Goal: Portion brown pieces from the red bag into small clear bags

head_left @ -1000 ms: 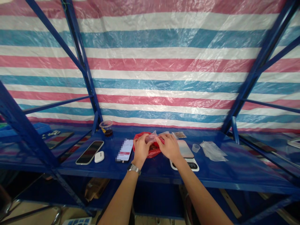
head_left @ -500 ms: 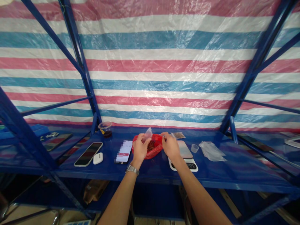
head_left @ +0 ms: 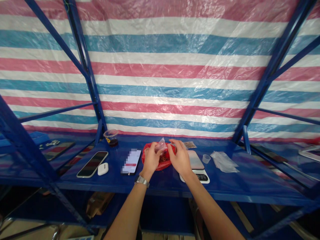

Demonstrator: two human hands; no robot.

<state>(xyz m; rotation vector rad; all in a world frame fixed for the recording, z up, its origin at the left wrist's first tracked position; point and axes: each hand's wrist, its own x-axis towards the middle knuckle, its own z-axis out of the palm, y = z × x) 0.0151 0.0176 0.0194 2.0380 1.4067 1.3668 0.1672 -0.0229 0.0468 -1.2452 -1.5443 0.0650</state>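
Note:
My left hand [head_left: 150, 159], with a metal watch on its wrist, pinches a small clear plastic bag [head_left: 162, 144]. The bag is held up over an open red plastic bag [head_left: 161, 165] of small reddish-brown pieces [head_left: 163, 156], too small to name. At the red bag's right side is my right hand [head_left: 180, 159], its thumb and curved fingers apart close to the clear bag. Whether it touches the clear bag is hard to see. Just right of it lies a white kitchen scale [head_left: 196, 160], partly covered by my right wrist.
A small clear cup [head_left: 206, 158] and a stack of clear bags [head_left: 224, 162] lie right of the scale. Behind is a filled clear bag [head_left: 190, 144]. On the left are two phones [head_left: 92, 164] [head_left: 131, 162], a white earbud case [head_left: 102, 169] and a drink cup [head_left: 111, 138]. Blue posts [head_left: 93, 80] flank the shelf.
My right hand has gone from the clear bag to the red bag's right edge and back toward the clear bag. My left hand has kept hold of the clear bag.

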